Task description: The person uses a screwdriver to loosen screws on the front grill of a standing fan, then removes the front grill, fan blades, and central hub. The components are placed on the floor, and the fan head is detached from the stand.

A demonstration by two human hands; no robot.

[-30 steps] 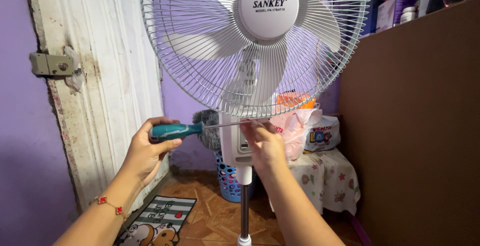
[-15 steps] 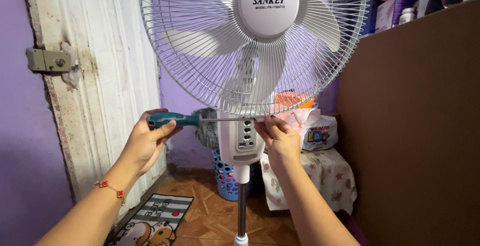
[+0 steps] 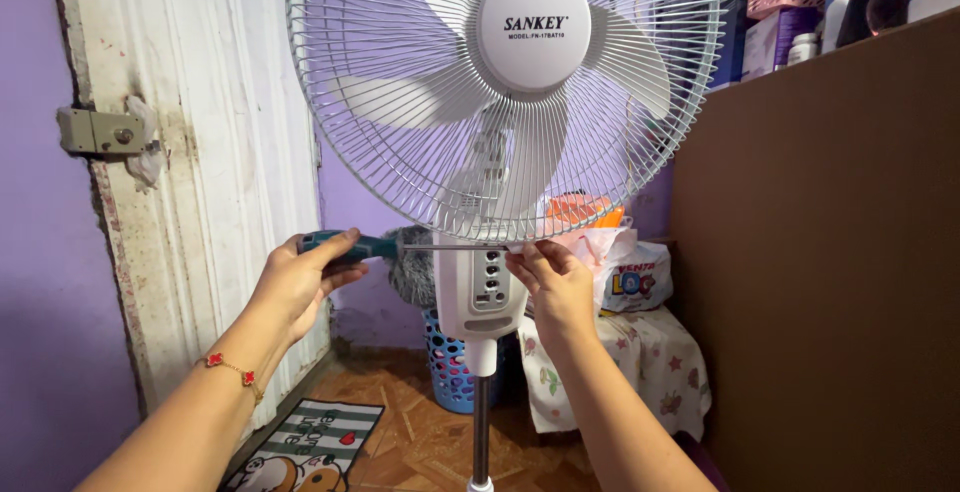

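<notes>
1. Since a second ago, both hands have risen a little with the screwdriver (image 3: 400,246), and the right hand (image 3: 552,287) has come up off the control column (image 3: 483,287) to the bottom rim of the fan guard (image 3: 505,97).
2. I read the step in hand as working the fastener at the lowest point of the guard's rim, with the tool brought in level from the left.
3. My left hand (image 3: 300,287) is wrapped shut around the teal handle; the shaft runs horizontally to the right, just under the rim.
4. My right hand's fingers (image 3: 528,258) are pinched together at the shaft's tip, touching the rim; whether the tip sits in a screw I cannot tell, as they cover it.
5. Next, I judge, the tip must seat squarely before any turning, the right hand steadying the guard so the tool does not slip.
6. Behind stand a blue basket (image 3: 450,367) and a cloth-covered stool (image 3: 650,362).
</notes>
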